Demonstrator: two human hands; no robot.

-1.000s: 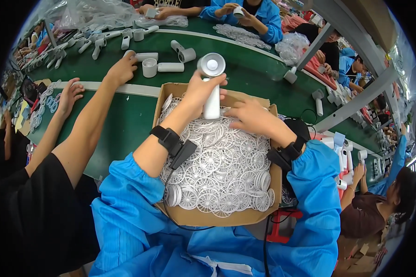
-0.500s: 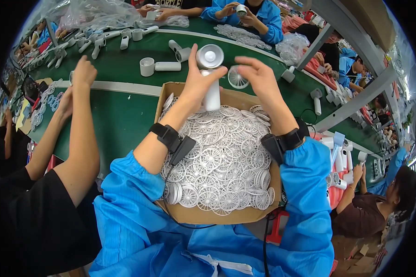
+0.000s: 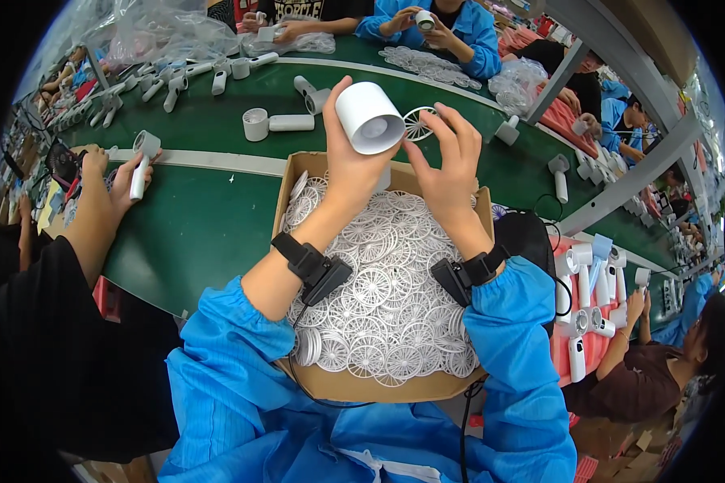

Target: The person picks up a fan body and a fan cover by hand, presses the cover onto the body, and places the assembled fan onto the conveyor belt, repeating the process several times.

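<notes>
My left hand (image 3: 353, 165) is closed around a white handheld fan body (image 3: 368, 113). Its round, cup-shaped head is tilted so the open end faces toward me and to the right, and most of its handle is hidden behind the hand. Between the thumb and fingers of my right hand (image 3: 449, 161) is a white spoked fan grille (image 3: 420, 124), held edge-on close to the right side of the fan head. Below both hands, a cardboard box (image 3: 395, 391) holds a heap of similar white grilles (image 3: 370, 286).
Several white handheld fans (image 3: 292, 122) lie on the green conveyor (image 3: 205, 129) beyond the box. At right, a pink-lined tray (image 3: 568, 362) carries more fans. On the left a co-worker's hand (image 3: 129, 181) holds a fan. A grey metal post (image 3: 620, 181) slants up at right.
The fan in my left hand has turned, its head now tipped toward me. My right hand has brought the grille nearer to it. The co-worker at left now holds a fan in view.
</notes>
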